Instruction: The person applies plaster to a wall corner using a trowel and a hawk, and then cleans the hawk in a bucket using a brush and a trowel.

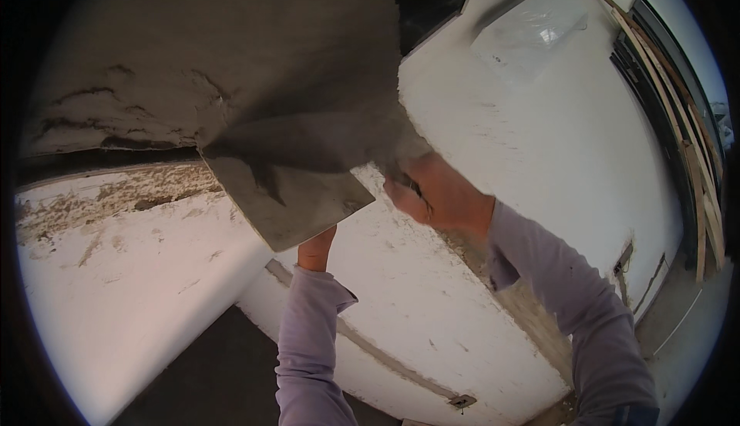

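Note:
A flat, square plasterer's hawk [304, 206] is tilted in front of me, its face smeared with grey mortar. My left hand [314, 250] is closed on it from below; the board hides most of the fingers. To the right of the hawk, my right hand [447, 191] is closed round a trowel [412, 184], smeared by motion. Its blade is hard to make out against the grey mortar. The hawk's upper edge is at the lower border of a broad coat of wet grey plaster [301, 41], and the right hand is beside that coat's lower right corner.
White walls [563, 149] surround the plastered part, with a rough unpainted strip [116, 199] at left. Wooden strips and dark frames [697, 141] lean at the far right. Clear plastic sheeting [532, 33] is at the upper right. A small wall box [462, 401] shows low down.

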`<action>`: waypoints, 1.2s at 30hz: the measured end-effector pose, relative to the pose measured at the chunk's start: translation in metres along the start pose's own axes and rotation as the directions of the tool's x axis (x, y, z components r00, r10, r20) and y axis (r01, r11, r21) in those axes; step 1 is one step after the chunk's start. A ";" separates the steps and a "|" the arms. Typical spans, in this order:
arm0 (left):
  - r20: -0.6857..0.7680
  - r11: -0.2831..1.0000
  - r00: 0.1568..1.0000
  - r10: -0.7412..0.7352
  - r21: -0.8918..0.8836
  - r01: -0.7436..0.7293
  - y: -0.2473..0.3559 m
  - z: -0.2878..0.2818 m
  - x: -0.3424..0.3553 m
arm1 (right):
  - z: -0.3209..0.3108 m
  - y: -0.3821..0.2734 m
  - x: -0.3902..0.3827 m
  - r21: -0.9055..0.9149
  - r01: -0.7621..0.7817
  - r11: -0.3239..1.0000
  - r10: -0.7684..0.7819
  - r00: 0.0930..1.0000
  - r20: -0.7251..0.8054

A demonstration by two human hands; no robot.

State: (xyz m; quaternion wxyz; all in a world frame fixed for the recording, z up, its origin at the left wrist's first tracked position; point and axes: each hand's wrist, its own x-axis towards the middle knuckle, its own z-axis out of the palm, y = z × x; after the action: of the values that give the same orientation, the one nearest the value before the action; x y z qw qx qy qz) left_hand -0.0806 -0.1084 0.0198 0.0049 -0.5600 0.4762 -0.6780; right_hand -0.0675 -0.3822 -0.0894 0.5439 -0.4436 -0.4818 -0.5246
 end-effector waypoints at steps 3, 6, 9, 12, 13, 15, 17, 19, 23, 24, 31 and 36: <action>-0.038 0.946 0.993 -0.112 -0.312 0.094 -0.016 -0.005 -0.018 | 0.006 0.014 0.013 -0.071 -0.024 0.997 0.025 1.000 0.018; 0.012 0.986 0.998 -0.059 -0.153 0.060 -0.011 -0.005 -0.021 | 0.006 0.027 0.015 -0.144 -0.024 0.989 0.028 0.999 0.030; 0.065 1.000 0.998 0.005 0.018 -0.007 -0.009 -0.002 -0.018 | 0.013 0.056 0.010 -0.128 -0.001 0.992 0.003 1.000 0.018; 0.101 0.989 0.994 0.040 0.137 -0.054 -0.013 -0.003 -0.015 | 0.006 0.078 -0.012 -0.132 -0.076 0.988 0.089 0.992 0.092; 0.121 0.981 0.992 0.049 0.179 -0.070 -0.013 -0.006 -0.016 | 0.001 0.083 -0.023 -0.148 -0.118 0.982 0.138 0.982 0.133; 0.151 0.959 0.986 0.069 0.264 -0.108 -0.009 -0.007 -0.018 | -0.017 0.079 -0.047 -0.134 -0.203 0.970 0.226 0.956 0.186; 0.177 0.925 0.979 0.096 0.346 -0.154 -0.010 -0.011 -0.016 | -0.027 0.061 -0.050 -0.125 -0.233 0.964 0.256 0.941 0.223; 0.210 0.885 0.971 0.114 0.422 -0.195 -0.015 -0.017 -0.020 | -0.035 0.028 -0.046 -0.113 -0.234 0.966 0.255 0.935 0.245; 0.257 0.745 0.948 0.188 0.592 -0.308 -0.021 -0.021 -0.023 | -0.034 -0.008 -0.027 0.014 -0.103 0.995 0.096 0.966 0.240; 0.250 0.739 0.949 0.190 0.600 -0.307 -0.022 -0.021 -0.022 | -0.035 -0.011 -0.023 0.010 -0.070 0.998 0.066 0.975 0.211; 0.211 0.884 0.974 0.076 0.437 -0.164 -0.024 -0.016 -0.025 | -0.074 -0.007 0.022 -0.102 0.057 0.993 -0.032 0.973 0.230; 0.196 0.889 0.978 0.072 0.432 -0.152 -0.027 -0.013 -0.025 | -0.087 0.009 0.037 -0.165 -0.002 0.986 0.064 0.926 0.371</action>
State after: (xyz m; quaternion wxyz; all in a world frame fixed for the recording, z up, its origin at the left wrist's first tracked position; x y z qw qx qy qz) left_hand -0.0667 -0.0720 0.0197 0.2136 -0.5726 0.3379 -0.7158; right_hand -0.0538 -0.4729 -0.0653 0.4127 -0.5865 -0.5253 -0.4581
